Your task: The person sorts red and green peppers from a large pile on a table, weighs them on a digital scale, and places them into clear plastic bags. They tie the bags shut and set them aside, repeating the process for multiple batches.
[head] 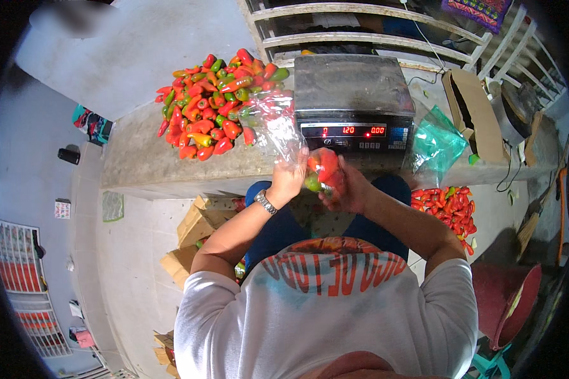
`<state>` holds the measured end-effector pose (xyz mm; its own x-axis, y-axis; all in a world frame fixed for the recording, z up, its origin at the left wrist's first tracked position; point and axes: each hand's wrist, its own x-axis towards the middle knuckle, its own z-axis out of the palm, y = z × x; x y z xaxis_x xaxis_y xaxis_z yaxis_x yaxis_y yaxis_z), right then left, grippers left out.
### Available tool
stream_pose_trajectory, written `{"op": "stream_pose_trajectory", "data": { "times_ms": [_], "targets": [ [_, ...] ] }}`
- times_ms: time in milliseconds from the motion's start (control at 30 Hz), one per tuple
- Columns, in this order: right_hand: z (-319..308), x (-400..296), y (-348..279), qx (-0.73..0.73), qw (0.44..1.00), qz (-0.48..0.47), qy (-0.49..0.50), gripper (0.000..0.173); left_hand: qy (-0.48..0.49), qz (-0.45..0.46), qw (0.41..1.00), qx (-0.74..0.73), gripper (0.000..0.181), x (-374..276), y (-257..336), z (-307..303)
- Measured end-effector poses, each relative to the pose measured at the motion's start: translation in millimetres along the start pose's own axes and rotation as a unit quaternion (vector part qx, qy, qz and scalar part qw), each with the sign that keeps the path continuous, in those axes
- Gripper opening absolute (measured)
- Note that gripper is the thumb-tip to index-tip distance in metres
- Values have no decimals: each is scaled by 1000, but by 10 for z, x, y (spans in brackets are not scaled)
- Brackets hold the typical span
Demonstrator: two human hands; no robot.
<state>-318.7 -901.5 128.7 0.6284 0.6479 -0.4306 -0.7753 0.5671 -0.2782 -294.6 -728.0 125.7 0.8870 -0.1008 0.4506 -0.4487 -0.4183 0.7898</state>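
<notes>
Between my hands, over my lap, is a clear plastic bag holding several red and green peppers (326, 166). My left hand (288, 176) grips clear plastic at the near edge of the concrete ledge; whether it is the same bag's neck or another bag cannot be told. My right hand (350, 188) is wrapped around the filled part. More clear plastic (276, 124) stretches up from my left hand over the edge of a large pile of red, green and orange peppers (204, 106). Just beyond my hands stands a digital scale (353, 85) with a bare platform and a lit red display.
Right of the scale lie a green plastic bag (438, 137) and an open cardboard box (474, 118). Red peppers (443, 211) are heaped on the floor at right, near a dark red bucket (505, 303). An open cardboard box (201, 232) stands left of my legs.
</notes>
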Motion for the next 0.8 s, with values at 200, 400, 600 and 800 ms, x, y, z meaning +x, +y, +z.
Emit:
{"op": "stream_pose_trajectory", "data": {
  "times_ms": [200, 400, 600, 800],
  "targets": [
    [227, -391, -122, -485, 827, -273, -75, 32, -33, -315, 938, -144, 33, 157, -61, -171],
    [354, -310, -356, -856, 80, -510, -26, 46, -170, -474, 741, -445, 23, 8, -174, -93],
    [45, -40, -217, -771, 476, -410, 102, 58, -107, -372, 903, -183, 33, 24, 47, -20],
    [-31, -20, 45, -46, 999, 2, 15, 58, -42, -68, 995, -54, 30, -49, -49, 30]
  ]
}}
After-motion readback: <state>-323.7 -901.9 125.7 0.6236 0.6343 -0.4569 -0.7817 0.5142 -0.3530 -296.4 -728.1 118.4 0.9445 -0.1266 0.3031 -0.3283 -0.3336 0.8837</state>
